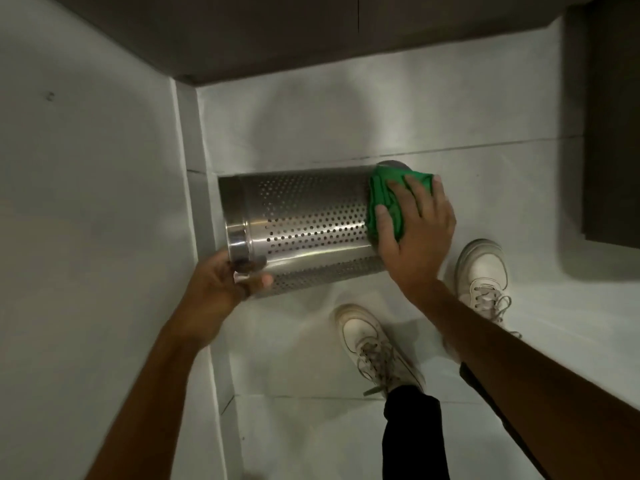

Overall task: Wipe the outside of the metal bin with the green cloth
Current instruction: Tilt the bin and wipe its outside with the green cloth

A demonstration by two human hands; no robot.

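A perforated metal bin (304, 223) is held sideways above the floor, its rim end to the left and its base to the right. My left hand (221, 282) grips the rim end from below, thumb on the outside wall. My right hand (414, 230) lies flat over a green cloth (384, 202), pressing it against the bin's outer wall near the base end. The cloth is bunched under my fingers and partly hidden by them.
A pale wall (86, 202) rises on the left, meeting the tiled floor (346, 133) just behind the bin. My two white sneakers (374, 344) (483, 271) stand below and right of it. A dark cabinet or door (609, 116) fills the upper right.
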